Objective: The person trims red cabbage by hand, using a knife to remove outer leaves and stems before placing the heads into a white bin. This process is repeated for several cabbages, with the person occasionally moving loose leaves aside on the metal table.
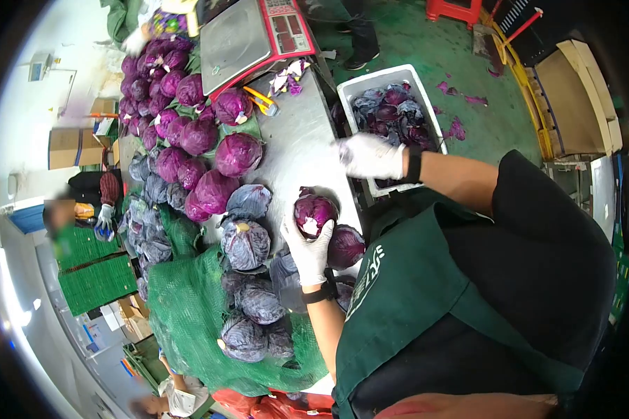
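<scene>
- White lettering on the green apron (405,297), mid-frame, but it's too slanted for me to read. Scale (286,28) up top has a panel with print too tiny to make out.
- Cabbage (319,207) sits just about centre frame over the steel table (293,133). Pretty round, so no real long axis; its pale patch faces the bottom of the frame.
- Left hand (306,253), gloved, has fingers wrapped round it from below.
- Right hand (374,156), gloved too, is blurry near the white bin (432,108), right of centre; can't tell what its fingers are doing.
</scene>
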The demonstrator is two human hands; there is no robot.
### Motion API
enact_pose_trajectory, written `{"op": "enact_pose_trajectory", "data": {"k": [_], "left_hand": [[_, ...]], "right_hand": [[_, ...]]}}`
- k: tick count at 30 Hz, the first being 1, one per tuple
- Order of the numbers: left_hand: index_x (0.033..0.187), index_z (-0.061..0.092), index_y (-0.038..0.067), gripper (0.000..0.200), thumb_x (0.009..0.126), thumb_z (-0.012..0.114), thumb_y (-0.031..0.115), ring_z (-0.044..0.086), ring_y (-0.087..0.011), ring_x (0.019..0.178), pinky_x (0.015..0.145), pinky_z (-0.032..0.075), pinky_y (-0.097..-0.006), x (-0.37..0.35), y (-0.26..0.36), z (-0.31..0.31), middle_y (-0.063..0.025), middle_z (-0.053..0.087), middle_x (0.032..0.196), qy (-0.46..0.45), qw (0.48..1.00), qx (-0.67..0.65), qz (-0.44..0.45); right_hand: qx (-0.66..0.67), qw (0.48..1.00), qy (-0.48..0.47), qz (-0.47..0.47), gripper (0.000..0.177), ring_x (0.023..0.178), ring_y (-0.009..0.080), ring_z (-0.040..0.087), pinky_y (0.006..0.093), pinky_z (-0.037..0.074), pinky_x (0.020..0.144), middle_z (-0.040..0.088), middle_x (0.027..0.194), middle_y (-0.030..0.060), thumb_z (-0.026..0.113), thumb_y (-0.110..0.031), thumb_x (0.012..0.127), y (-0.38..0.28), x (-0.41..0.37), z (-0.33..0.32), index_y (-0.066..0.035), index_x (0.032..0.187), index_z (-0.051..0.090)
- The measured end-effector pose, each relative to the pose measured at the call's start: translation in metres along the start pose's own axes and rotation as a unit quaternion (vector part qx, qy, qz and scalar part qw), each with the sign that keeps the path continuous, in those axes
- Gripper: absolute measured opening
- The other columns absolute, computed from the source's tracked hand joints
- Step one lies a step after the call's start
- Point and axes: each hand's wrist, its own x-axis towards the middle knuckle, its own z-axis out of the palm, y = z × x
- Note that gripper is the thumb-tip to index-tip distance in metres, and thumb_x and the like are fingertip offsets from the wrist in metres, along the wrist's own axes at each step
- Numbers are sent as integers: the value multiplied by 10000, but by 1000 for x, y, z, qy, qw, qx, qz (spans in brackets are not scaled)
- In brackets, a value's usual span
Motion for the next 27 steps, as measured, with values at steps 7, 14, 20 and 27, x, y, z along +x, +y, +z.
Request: {"op": "enact_pose_trajectory", "data": {"k": [7, 14, 20, 27], "left_hand": [[1523, 199, 64, 1051, 685, 825, -39, 431, -279, 1301, 1061, 432, -382, -7, 0, 2, -197, 345, 1453, -72, 962, -258, -51], [1463, 289, -1, 1012, 671, 901, 151, 444, -276, 1269, 1097, 357, -377, -4, -1, 18, -166, 398, 1405, 31, 997, -77, 2], [1416, 348, 32, 902, 677, 864, 76, 485, -247, 1207, 1058, 399, -371, -10, -1, 1, -135, 447, 1337, 8, 969, -239, -63], [1442, 349, 69, 911, 684, 851, 130, 469, -242, 1229, 1058, 400, -383, -17, 5, -15, -127, 462, 1346, -14, 956, -292, 0]], "right_hand": [[286, 952, -89, 70, 247, 715, 113, 504, 316, 455, 691, 595, 749, 67, 707, -263, 894, -13, 5, 57, -33, 938, 630], [270, 955, -107, 64, 129, 662, 117, 528, 298, 451, 632, 587, 708, 51, 620, -147, 923, -22, 4, 54, -46, 843, 617], [338, 934, -100, 54, 125, 636, 156, 565, 305, 463, 614, 595, 704, 76, 627, -148, 906, -7, 8, 73, -43, 841, 604], [143, 970, -150, -126, 420, 783, 264, 645, 365, 518, 736, 635, 880, 123, 700, -406, 864, -46, 9, 23, -33, 1036, 613]]}}
